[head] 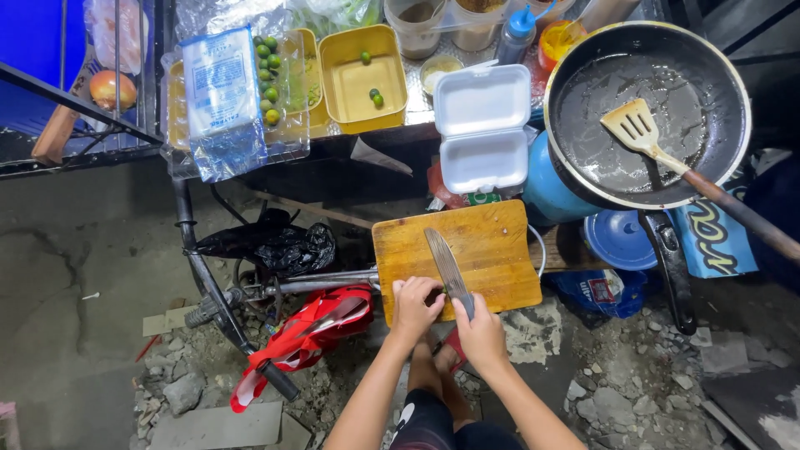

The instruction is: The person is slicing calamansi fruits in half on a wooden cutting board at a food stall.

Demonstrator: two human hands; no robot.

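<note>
Closest to the lens, the person's two forearms rise from the bottom edge toward a wooden cutting board [487,250]. The left hand [414,307] curls over the board's near edge, fingertips bunched and pressed down on a small green piece [445,292], most likely to keep it from rolling; what exactly it is, too small to tell. The right hand [480,331] is wrapped closed around the handle of a knife [447,265], fingers tight together, a firm grip for control.

The blade lies flat-looking across the board, its long axis running from the handle at the near edge up and slightly left, tip pointing away from the person toward the board's far side. The green piece sits right where the blade meets the handle, just beside the left fingertips.

The board rests across a metal bar [321,282], overhanging rubble below. Beyond it, an open white foam box [484,125] waits within reach, a yellow tub [360,79] holds a few small green limes [374,96], and to the right a black pan [650,112] carries a wooden spatula [637,129], its handle sticking out over the rim.
</note>
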